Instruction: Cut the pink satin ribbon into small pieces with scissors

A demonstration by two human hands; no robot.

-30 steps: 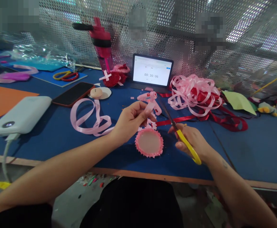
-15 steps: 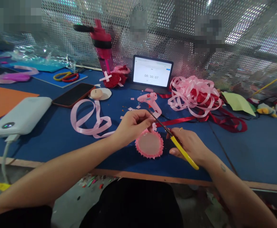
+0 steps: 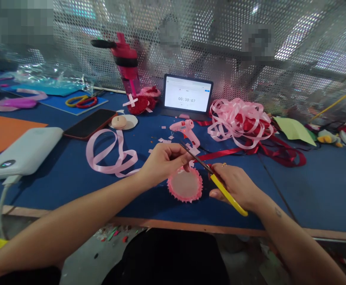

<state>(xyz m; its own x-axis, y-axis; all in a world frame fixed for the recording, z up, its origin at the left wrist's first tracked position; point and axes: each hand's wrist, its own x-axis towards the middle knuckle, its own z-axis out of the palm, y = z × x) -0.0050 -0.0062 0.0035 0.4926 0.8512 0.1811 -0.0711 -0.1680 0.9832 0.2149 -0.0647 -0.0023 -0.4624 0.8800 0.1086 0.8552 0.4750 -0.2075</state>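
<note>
A loop of pink satin ribbon (image 3: 110,154) lies at left on a blue worktable (image 3: 324,186). The left hand (image 3: 164,163) pinches a small pink ribbon scrap (image 3: 191,152), mostly hidden, as yellow-handled scissors (image 3: 220,186) in the curled right hand (image 3: 236,186) reach it. Just below, a pink-ruffled disc (image 3: 185,185) lies flat. Fresh pink snippets (image 3: 164,139) scatter near a pink glue gun (image 3: 185,130).

Glossy satin ribbon (image 3: 120,148); steel-bladed, plastic-handled scissors (image 3: 211,174).

Pink disc (image 3: 185,185), yellow scissors (image 3: 228,194), bluish tabletop (image 3: 315,190)
</note>
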